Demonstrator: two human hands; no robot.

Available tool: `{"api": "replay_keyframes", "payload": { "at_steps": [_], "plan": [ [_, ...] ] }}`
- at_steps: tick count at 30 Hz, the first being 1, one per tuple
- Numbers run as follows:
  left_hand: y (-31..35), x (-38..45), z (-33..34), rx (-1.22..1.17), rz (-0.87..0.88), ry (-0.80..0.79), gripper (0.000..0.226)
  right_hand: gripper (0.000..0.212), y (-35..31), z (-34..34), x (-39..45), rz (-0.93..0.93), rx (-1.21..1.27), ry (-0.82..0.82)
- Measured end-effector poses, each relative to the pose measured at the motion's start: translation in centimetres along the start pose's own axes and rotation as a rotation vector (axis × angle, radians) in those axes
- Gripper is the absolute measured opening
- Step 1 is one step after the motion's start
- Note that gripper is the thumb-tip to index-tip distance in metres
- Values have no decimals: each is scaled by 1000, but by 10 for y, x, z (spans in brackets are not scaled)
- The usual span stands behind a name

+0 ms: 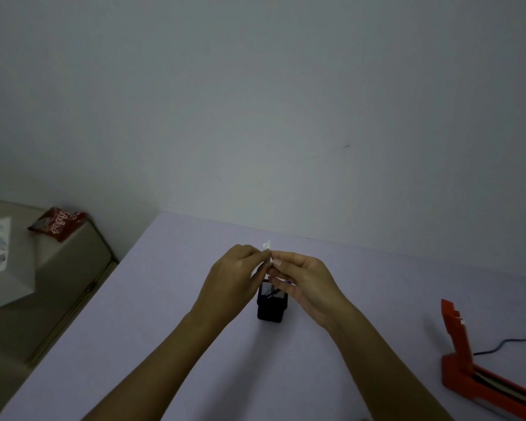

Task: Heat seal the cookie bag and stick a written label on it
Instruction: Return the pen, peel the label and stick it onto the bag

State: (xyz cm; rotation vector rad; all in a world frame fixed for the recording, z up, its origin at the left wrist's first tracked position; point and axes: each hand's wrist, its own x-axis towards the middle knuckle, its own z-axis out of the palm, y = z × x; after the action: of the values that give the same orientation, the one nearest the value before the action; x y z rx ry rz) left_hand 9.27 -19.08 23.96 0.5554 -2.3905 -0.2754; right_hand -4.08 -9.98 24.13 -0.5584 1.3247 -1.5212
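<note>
Above the mesh pen holder, left hand and right hand pinch a white label; careless peeling could tear or curl it

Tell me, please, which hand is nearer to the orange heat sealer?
Right. The right hand is above the pen holder, on the side towards the heat sealer; the left hand is farther left.

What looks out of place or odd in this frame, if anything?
The red cookie bag lies off the work table, on a beige surface at far left, overhanging its corner. The orange heat sealer stands open at right. Both hands, left hand and right hand, pinch a small white label.
</note>
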Motion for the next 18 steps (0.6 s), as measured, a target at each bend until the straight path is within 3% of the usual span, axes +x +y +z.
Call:
{"api": "replay_keyframes", "payload": {
  "at_steps": [18],
  "plan": [
    [2, 2, 3, -64, -20, 31, 17, 20, -1, -5, 0, 3, -9, 11]
  ]
}}
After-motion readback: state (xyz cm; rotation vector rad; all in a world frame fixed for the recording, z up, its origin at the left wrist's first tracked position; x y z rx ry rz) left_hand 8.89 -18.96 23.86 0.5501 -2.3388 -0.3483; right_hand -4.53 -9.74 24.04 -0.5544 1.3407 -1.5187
